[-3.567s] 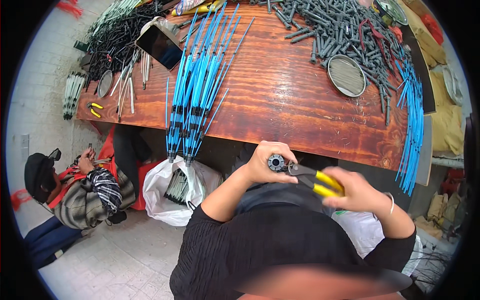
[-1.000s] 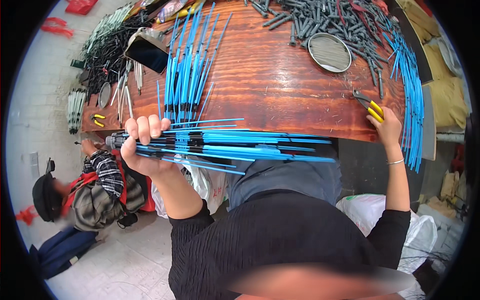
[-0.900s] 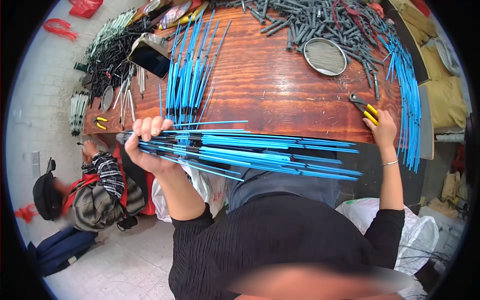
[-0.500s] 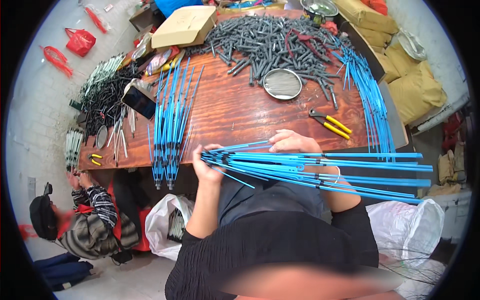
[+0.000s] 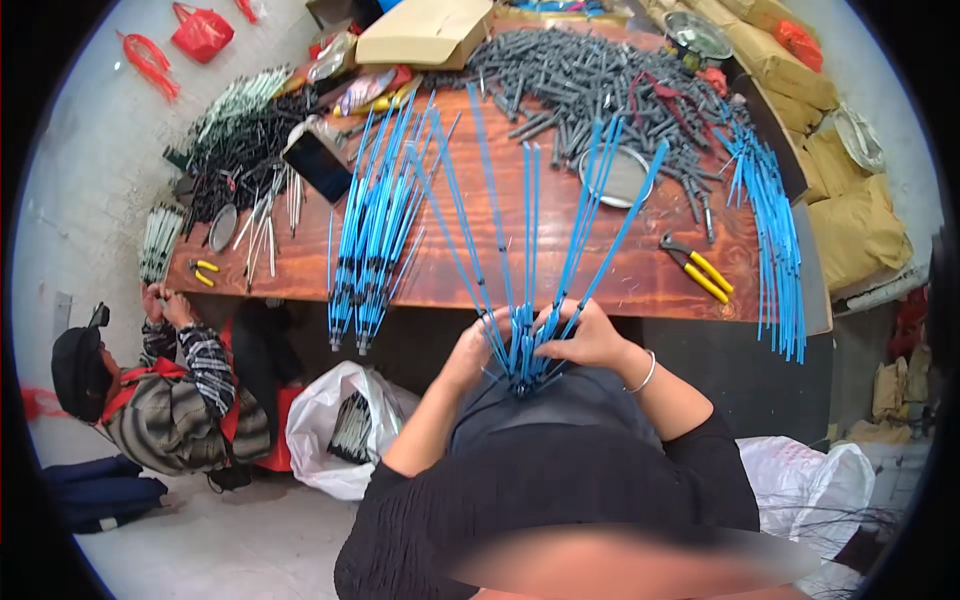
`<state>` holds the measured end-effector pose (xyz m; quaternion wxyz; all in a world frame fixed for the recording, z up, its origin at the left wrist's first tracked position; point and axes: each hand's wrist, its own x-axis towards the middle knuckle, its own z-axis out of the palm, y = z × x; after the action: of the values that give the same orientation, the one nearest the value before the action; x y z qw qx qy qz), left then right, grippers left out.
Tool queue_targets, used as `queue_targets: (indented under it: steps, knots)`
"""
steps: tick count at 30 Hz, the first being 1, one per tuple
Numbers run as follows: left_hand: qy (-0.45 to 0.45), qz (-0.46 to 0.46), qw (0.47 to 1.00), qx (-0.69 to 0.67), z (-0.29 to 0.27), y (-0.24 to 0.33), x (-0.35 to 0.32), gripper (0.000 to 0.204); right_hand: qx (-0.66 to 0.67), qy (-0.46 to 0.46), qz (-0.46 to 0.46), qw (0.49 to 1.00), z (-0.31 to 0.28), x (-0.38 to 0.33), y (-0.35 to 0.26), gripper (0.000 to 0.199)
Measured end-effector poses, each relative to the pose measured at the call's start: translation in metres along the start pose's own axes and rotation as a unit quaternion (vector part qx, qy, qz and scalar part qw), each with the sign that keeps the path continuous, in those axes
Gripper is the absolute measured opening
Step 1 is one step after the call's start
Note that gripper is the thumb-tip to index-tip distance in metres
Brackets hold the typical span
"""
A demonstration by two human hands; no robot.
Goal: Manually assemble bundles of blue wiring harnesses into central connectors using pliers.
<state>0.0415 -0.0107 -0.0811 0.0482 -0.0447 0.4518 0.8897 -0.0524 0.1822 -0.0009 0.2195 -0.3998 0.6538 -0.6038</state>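
Observation:
A blue umbrella frame (image 5: pixel 522 330) stands fanned out in front of my body, its thin ribs spreading up over the table and its black-jointed hub end low near my lap. My left hand (image 5: pixel 472 350) is closed round the ribs on the left side, with its fingertips partly hidden behind them. On the other side my right hand (image 5: pixel 588 338) grips the ribs near the hub, thumb toward the middle. A finished-looking bundle of similar blue frames (image 5: pixel 368 270) lies on the table to the left of my hands.
The wooden table (image 5: pixel 450 240) carries a heap of grey shafts (image 5: pixel 590 85), a round dish (image 5: pixel 630 178), yellow-handled pliers (image 5: pixel 695 268), loose blue ribs (image 5: pixel 775 240) and a phone (image 5: pixel 318 165). A co-worker (image 5: pixel 170 400) sits at left, beside a white sack (image 5: pixel 335 465).
The umbrella frame has swung from lying sideways to the right into pointing away from me, its ribs fanned. My left hand moved right; my right hand came in closer to the hub.

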Motion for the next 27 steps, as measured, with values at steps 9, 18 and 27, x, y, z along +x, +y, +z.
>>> queue_targets:
  steps: [9,18,27]
  knots:
    - [-0.15,-0.025,0.968,0.202,0.004,0.063,0.017,0.058,0.042,-0.041,0.014,0.998,0.014,0.024,0.0,0.023]
    - [-0.096,0.103,0.966,0.219,-0.007,0.05,0.006,0.033,0.126,-0.052,0.08,0.987,0.025,0.033,0.017,0.017]
    - [-0.134,0.025,0.975,0.177,-0.014,0.068,0.014,0.024,0.155,-0.082,0.126,0.976,0.024,0.051,0.027,0.016]
